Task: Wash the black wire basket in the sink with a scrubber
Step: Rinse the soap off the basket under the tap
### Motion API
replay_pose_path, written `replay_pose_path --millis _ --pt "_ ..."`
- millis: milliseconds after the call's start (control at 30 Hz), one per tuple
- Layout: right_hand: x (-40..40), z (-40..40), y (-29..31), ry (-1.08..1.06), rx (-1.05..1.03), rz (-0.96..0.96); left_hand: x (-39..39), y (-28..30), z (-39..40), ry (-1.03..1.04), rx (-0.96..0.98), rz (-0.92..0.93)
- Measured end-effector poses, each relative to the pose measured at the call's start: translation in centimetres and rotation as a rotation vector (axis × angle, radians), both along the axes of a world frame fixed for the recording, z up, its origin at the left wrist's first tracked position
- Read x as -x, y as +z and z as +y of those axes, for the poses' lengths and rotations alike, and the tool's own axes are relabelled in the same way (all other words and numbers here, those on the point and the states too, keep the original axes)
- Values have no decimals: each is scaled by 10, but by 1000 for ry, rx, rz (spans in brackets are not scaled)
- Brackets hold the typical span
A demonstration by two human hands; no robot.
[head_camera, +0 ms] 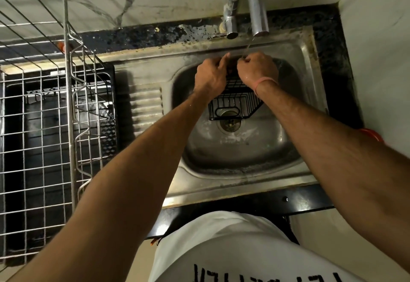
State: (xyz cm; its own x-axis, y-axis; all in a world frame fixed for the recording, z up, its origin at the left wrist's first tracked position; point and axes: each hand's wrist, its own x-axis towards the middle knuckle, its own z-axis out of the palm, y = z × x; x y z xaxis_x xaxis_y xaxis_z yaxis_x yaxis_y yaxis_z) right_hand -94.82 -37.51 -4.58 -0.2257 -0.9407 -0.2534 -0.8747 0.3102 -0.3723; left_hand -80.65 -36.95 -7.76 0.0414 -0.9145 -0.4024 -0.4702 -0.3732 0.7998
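Basket: the black wire basket (235, 102) hangs tilted over the sink (241, 153) bowl, right of centre in the frame, its upper rim held up under the tap (257, 4), its lower end just above the drain (230, 124).
Left hand: the left hand (210, 77) is curled onto the basket's top rim; its fingers (223, 62) pinch the wire.
Right hand: the right hand (257, 68) is closed at the same rim, beside the left. Its fingers are turned away, so I cannot tell whether they grip wire, a scrubber, or both.
Water: a thin stream (247, 47) runs from the tap onto the right hand and the rim.
Scrubber: none is plainly visible; if one is in use it is hidden inside the right hand.
Done: the basket is in the sink and under running water, and the right hand looks wet.
Left to do: no foam shows on the wire, so I judge this either an early wetting or a rinse; I cannot tell which. The lower part of the basket seems out of the stream.
Edges: the back wall of the sink is close behind both hands, and the tap stands close above them.
Open room: the bowl is open below and toward the bottom of the frame, with space to turn the basket.
Left side: a steel dish rack (44, 108) fills the left of the frame, well apart from the hands, beyond the ribbed drainboard (146, 106).
Table: the dark table (332, 44) rims the sink at the upper right.
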Motion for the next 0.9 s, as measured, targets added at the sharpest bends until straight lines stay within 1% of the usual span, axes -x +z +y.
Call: replay_pose_path --millis 67,167,233,300,333,433,500,533,567,600,700,733,800,833,867,900 --pt "-1 2 0 161 75 39 -1 0 -2 -7 -1 -22" --pt "2 13 6 538 206 22 -2 -3 -3 -13 0 -17" --pt "6 16 7 630 248 5 -2 -5 -2 -13 -16 -2" --pt "7 14 7 619 247 34 -2 -8 -3 -2 -29 14" --pt "5 14 7 575 237 58 -2 -8 -4 12 -36 16" --pt "0 10 6 339 234 192 -2 -9 -10 35 -67 14" --pt "3 5 1 168 160 203 -1 -10 -12 34 -53 -27" --pt "4 5 2 132 87 189 -1 -11 -12 32 -40 -54" --pt "5 4 4 157 49 176 0 -11 -12 38 -36 -73" --pt "6 4 4 245 63 175 0 -11 -11 53 -37 -79" --pt "8 6 8 638 163 83 -2 -9 -8 89 -56 -78" --pt "8 7 10 715 186 58 -3 -10 -7 94 -52 -87" --pt "9 10 11 725 233 41 -4 -9 -2 103 -49 -75" --pt "11 11 10 677 283 60 -5 -10 -1 112 -63 -50" --pt "11 12 6 580 331 75 -7 -10 0 125 -77 -17" --pt "11 14 4 434 359 47 -8 -12 0 148 -93 5"
